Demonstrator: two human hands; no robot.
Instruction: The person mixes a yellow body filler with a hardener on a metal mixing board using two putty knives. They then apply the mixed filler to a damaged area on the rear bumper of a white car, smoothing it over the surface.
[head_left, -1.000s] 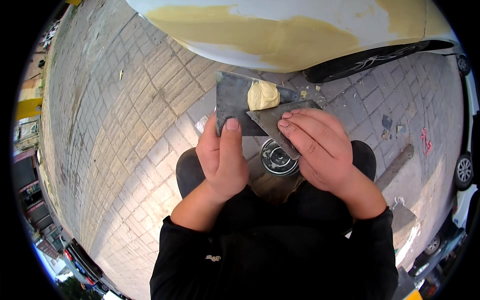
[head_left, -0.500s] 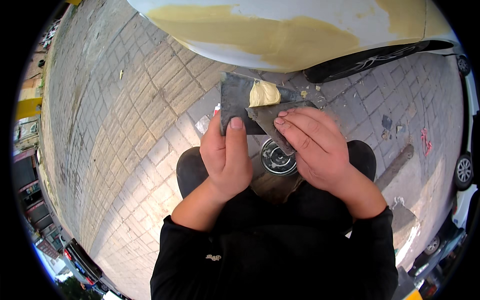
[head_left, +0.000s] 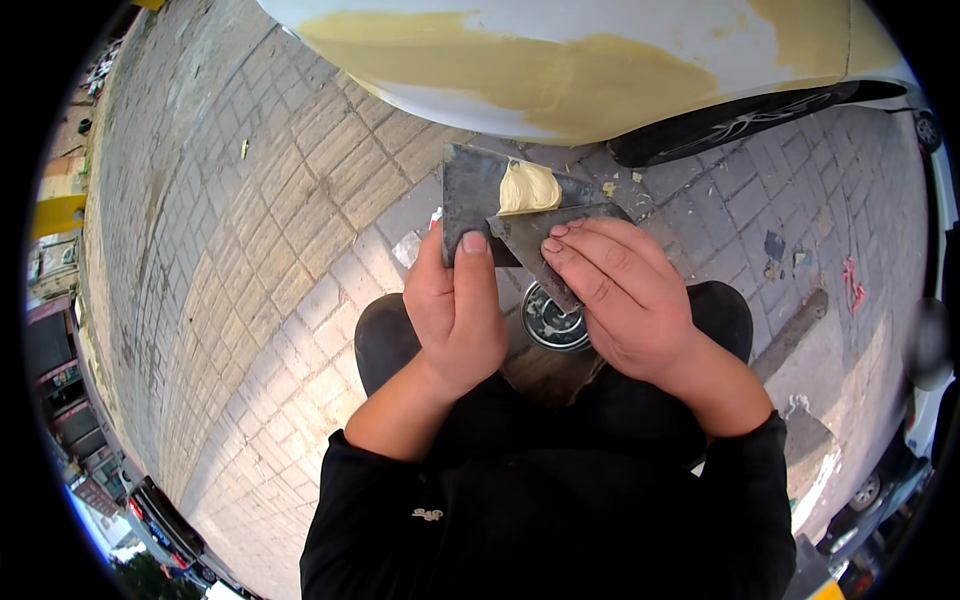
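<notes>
My left hand point(head_left: 455, 310) is closed on a wide dark putty spreader point(head_left: 468, 185), its thumb lying flat on the blade. A lump of cream-yellow body filler point(head_left: 529, 187) sits on that blade. In my right hand point(head_left: 635, 295) is a second dark spreader point(head_left: 530, 246), gripped between the fingers on top and a thumb hidden beneath. Its edge lies over the first blade, just below the filler. Under the spreaders, between my knees, stands a round tin point(head_left: 552, 322), partly covered by the right-hand spreader.
Ahead stands a white car body point(head_left: 420, 95) with broad yellowish filler patches point(head_left: 590, 75); its wheel point(head_left: 740, 122) is at the right. Grey paving point(head_left: 270, 190) surrounds me. Filler scraps and a pink string point(head_left: 852, 284) lie to the right. Parked cars line the right edge.
The right hand and its spreader have shifted slightly left and down against the left blade. The left hand and the filler lump stay nearly in place.
</notes>
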